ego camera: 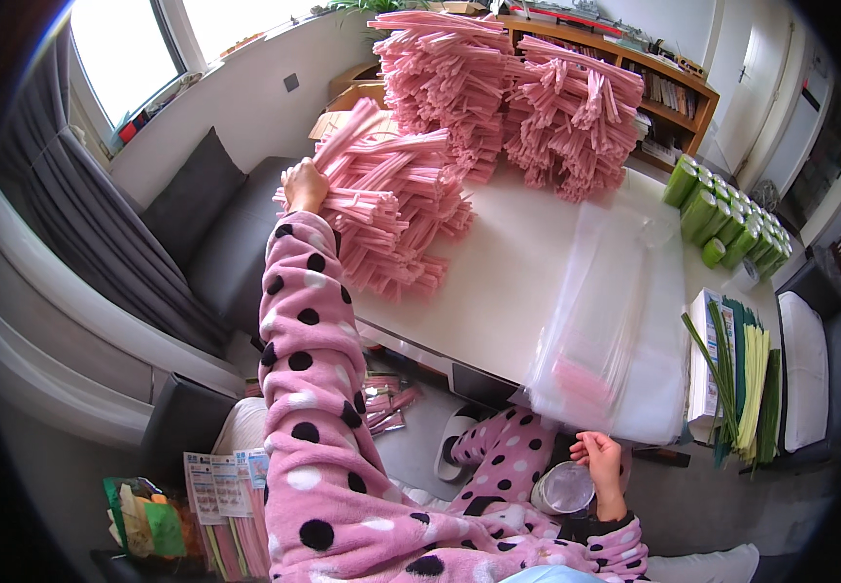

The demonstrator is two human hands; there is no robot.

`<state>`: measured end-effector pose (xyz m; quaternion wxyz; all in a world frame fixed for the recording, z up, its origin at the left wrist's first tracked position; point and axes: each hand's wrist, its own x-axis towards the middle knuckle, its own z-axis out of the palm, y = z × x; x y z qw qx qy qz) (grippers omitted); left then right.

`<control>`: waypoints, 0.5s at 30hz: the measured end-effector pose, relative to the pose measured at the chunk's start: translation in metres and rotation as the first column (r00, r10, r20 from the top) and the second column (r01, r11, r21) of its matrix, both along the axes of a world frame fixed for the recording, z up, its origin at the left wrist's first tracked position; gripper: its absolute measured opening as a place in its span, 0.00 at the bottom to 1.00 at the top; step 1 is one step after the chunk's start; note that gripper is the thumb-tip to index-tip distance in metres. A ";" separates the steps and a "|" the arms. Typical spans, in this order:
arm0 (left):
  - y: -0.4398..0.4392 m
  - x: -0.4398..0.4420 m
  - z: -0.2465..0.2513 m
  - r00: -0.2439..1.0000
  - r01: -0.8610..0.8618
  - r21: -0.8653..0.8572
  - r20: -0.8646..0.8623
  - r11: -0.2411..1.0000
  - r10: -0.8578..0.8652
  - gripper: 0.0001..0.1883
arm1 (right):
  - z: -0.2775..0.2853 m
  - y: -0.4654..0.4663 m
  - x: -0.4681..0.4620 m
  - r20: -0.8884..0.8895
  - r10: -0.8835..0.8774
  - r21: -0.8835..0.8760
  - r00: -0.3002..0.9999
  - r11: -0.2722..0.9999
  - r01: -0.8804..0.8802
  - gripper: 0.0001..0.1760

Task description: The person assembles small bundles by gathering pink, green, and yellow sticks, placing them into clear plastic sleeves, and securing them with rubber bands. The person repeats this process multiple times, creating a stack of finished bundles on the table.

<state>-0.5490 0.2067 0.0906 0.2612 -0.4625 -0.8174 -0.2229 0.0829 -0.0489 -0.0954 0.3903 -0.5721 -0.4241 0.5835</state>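
My left hand (305, 186) reaches far out to the left pile and is closed around a bundle of pink chenille stems (347, 138), which slants up and is slightly blurred. Under and beside it lies a heap of pink stem bundles (406, 226), stacked crosswise at the table's left end. My right hand (599, 463) hovers just off the table's near edge, fingers loosely curled and a little apart, with nothing visible in them. Beside it, near my lap, is a cup-shaped container (566, 488) with a clear plastic lining. Clear plastic bags (595, 335) lie flat beyond that hand.
Two tall pink stacks (442, 87) stand at the back of the white table (508, 270). Green rolls (733, 211) are grouped at the right, near green and yellow stems (752, 386) on a box. Printed packets (223, 488) lie low at left. A chair (180, 423) stands left.
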 end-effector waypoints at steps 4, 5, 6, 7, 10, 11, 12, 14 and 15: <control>-0.018 0.005 0.022 0.982 0.009 0.228 0.184 0.974 -0.052 0.13 | 0.000 -0.001 0.003 0.021 -0.003 0.018 1.000 1.000 0.003 0.11; -0.027 0.010 0.030 0.986 0.036 0.304 0.145 0.952 -0.083 0.13 | 0.002 -0.002 0.003 0.015 -0.007 0.022 1.000 1.000 0.007 0.11; -0.037 0.018 0.037 0.988 0.066 0.366 0.105 0.928 -0.111 0.13 | 0.005 -0.003 0.003 0.009 -0.016 0.026 1.000 1.000 0.016 0.11; -0.049 0.028 0.042 0.989 0.080 0.393 0.083 0.916 -0.122 0.13 | 0.008 -0.004 0.003 0.005 -0.011 0.028 1.000 1.000 0.011 0.11; -0.089 0.087 0.048 0.981 0.182 0.440 -0.017 0.880 -0.195 0.13 | 0.021 -0.007 0.002 0.018 -0.022 0.023 1.000 0.999 0.022 0.11; -0.103 0.115 0.043 0.948 0.290 0.455 -0.014 0.842 -0.319 0.13 | 0.027 -0.008 0.002 0.018 -0.003 0.054 1.000 0.999 0.002 0.11; -0.119 0.148 0.033 0.938 0.297 0.376 0.057 0.878 -0.342 0.12 | 0.033 -0.008 0.000 -0.008 0.019 0.078 1.000 0.997 -0.018 0.10; -0.156 0.221 0.005 0.751 0.543 0.426 0.139 0.724 -0.645 0.10 | 0.047 -0.007 -0.004 -0.013 0.096 0.111 0.995 0.989 -0.094 0.10; -0.177 0.259 -0.012 0.632 0.612 0.431 0.239 0.664 -0.737 0.09 | 0.055 -0.005 -0.006 0.007 0.134 0.101 0.991 0.986 -0.134 0.11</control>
